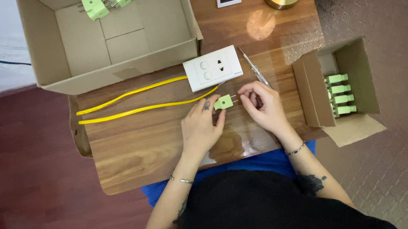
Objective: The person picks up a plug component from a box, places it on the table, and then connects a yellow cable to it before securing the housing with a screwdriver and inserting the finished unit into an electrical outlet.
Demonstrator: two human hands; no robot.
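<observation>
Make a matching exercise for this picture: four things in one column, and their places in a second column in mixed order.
Things:
1. green plug
2. white socket plate
3. large cardboard box
4. small cardboard box

Places:
A. at the right edge of the table, with green plugs stacked inside
B. at the far side of the table, with green plugs near its back wall
C. between the left hand and the right hand
D. on the table, at the end of the yellow wires

Pairs: 1-C, 2-D, 3-B, 4-A

Socket plate point(212, 67) lies behind the plug point(223, 102) — small box point(312, 91) to its right.
</observation>
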